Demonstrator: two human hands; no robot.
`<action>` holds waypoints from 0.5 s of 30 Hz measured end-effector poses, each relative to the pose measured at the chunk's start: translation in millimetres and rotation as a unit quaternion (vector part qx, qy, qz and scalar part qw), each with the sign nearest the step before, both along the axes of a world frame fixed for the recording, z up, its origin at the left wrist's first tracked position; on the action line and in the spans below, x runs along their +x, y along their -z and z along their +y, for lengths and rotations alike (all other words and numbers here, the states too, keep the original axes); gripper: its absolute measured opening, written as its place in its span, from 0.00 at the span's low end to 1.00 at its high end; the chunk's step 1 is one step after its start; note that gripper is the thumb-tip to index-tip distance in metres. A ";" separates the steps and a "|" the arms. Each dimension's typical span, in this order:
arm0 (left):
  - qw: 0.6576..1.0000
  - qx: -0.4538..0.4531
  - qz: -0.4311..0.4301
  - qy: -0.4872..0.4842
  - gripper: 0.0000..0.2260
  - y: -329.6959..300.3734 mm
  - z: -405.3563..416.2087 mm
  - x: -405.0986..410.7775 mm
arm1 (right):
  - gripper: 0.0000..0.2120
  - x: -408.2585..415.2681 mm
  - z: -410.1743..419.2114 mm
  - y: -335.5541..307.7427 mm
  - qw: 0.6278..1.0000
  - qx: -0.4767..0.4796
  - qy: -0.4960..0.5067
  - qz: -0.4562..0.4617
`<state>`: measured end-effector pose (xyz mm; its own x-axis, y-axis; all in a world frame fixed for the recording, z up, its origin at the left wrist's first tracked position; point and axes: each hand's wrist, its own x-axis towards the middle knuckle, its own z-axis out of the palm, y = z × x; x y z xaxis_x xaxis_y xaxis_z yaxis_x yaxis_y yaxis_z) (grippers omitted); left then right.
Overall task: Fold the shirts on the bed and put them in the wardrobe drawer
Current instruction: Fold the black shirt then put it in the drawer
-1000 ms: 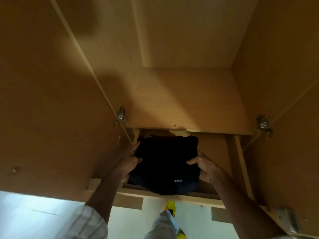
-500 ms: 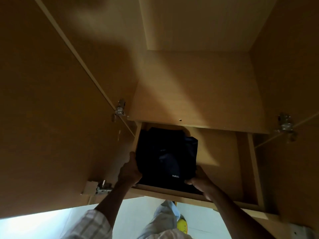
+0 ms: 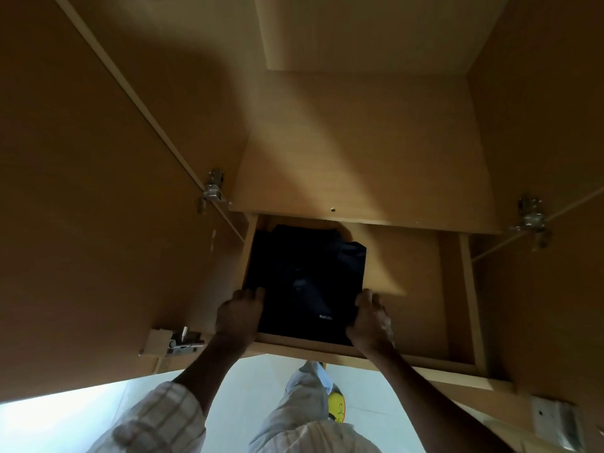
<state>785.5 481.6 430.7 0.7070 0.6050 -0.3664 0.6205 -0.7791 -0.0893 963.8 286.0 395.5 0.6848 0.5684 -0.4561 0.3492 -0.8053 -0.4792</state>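
A folded dark navy shirt [image 3: 304, 276] with small white lettering lies flat in the left half of the pulled-out wooden drawer [image 3: 421, 359]. My left hand [image 3: 240, 317] grips the shirt's near left edge, fingers curled over the cloth. My right hand [image 3: 371, 320] grips the near right corner in the same way. Both wrists cross the drawer's front rail. The shirt's far end reaches under the shelf above the drawer.
The right half of the drawer floor [image 3: 408, 289] is bare wood. A wooden shelf [image 3: 359, 165] overhangs the drawer's back. Both wardrobe doors stand open, with metal hinges at left [image 3: 212, 189] and right [image 3: 531, 220]. Pale floor and a yellow shoe [image 3: 336, 403] show below.
The shirt has gone down from above the drawer rim to lie flat inside it. Both hands slid from its sides toward the near edge.
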 end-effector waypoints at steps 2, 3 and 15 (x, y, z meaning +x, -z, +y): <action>0.997 -0.074 -0.027 0.028 0.20 3.0 -6.8 3.3 | 0.14 -3.5 6.1 -4.2 0.997 0.036 -0.053 0.031; 0.992 -0.119 -0.031 0.011 0.18 3.6 -8.2 4.8 | 0.10 -5.8 11.1 -4.3 0.994 0.030 -0.081 0.061; 0.949 -0.214 -0.040 -0.228 0.27 21.1 -5.2 14.7 | 0.09 -9.2 21.0 1.3 0.980 -0.076 -0.138 0.124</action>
